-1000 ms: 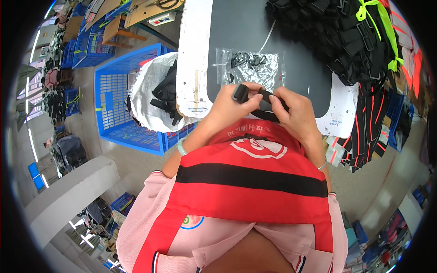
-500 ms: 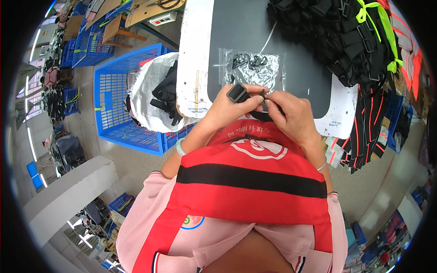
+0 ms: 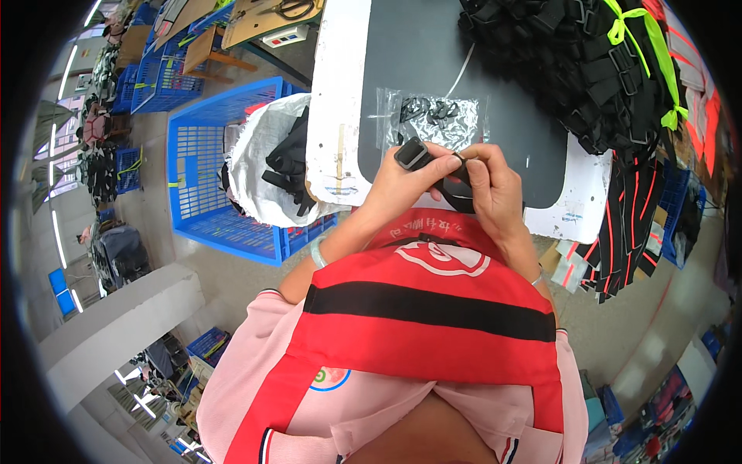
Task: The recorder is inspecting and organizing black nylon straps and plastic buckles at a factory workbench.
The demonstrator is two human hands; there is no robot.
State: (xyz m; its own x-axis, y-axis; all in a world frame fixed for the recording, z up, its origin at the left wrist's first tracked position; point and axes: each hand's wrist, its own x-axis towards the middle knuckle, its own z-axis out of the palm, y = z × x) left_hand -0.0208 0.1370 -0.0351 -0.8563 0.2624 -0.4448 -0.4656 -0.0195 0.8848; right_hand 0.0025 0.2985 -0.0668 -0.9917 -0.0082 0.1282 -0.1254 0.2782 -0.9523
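Close together over the near edge of the table, both hands work on one black webbing strap (image 3: pixel 461 203). My left hand (image 3: pixel 402 185) is closed round it, and a black rectangular buckle (image 3: pixel 413 154) sticks out above its fingers. My right hand (image 3: pixel 501 185) pinches the strap with thumb and fingers, its tips nearly touching the left thumb. Part of the strap hangs in a loop below the hands, against the red apron. Just beyond the hands lies a clear plastic bag (image 3: pixel 468 136) with small black parts (image 3: pixel 442 112) on it or in it.
A white-edged table (image 3: pixel 334 108) carries a dark mat (image 3: pixel 402 46). Black straps with buckles (image 3: pixel 572 69) are heaped at the far right, tied with a neon-yellow band (image 3: pixel 672 77). Red-striped straps (image 3: pixel 622 224) hang off the right side. A blue crate (image 3: pixel 224 240) holding a white sack (image 3: pixel 259 155) stands left.
My right hand has turned more upright and changed its pinch on the strap. The buckle in my left hand has tilted, and the whole view has shifted slightly.
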